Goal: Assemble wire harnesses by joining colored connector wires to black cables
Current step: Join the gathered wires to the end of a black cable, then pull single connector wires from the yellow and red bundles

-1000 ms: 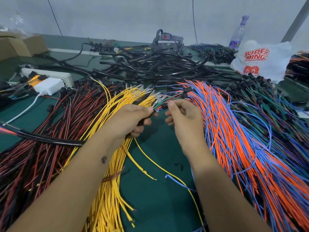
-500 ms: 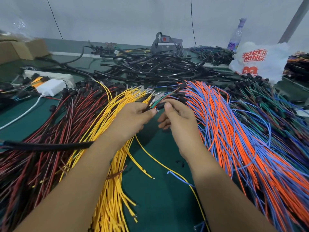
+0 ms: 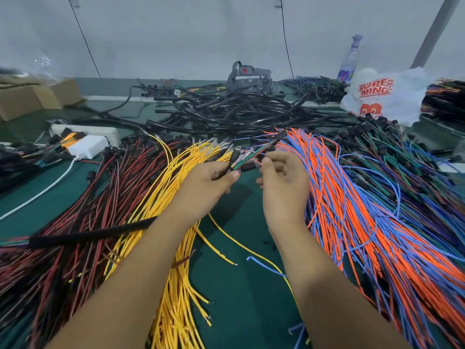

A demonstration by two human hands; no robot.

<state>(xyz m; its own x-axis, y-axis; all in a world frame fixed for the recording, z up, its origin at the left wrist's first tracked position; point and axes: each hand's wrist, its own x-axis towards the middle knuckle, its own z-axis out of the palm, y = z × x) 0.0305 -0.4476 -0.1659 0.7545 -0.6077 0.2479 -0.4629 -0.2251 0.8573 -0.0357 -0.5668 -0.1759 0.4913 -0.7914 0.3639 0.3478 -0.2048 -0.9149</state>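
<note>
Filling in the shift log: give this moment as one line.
left hand: grips black cable | right hand: pinches connector wire | step: joining, not seated

A single wide-angle view looks from the person's head, forward and down across the green bench (image 3: 234, 293) toward the pale wall (image 3: 201, 34) at its far edge. It sits close over the work: both forearms run up from the bottom edge, and the left hand (image 3: 203, 182) and right hand (image 3: 281, 180) meet near the middle. Straight lines bend toward the corners, and no second view shares the scene.
</note>
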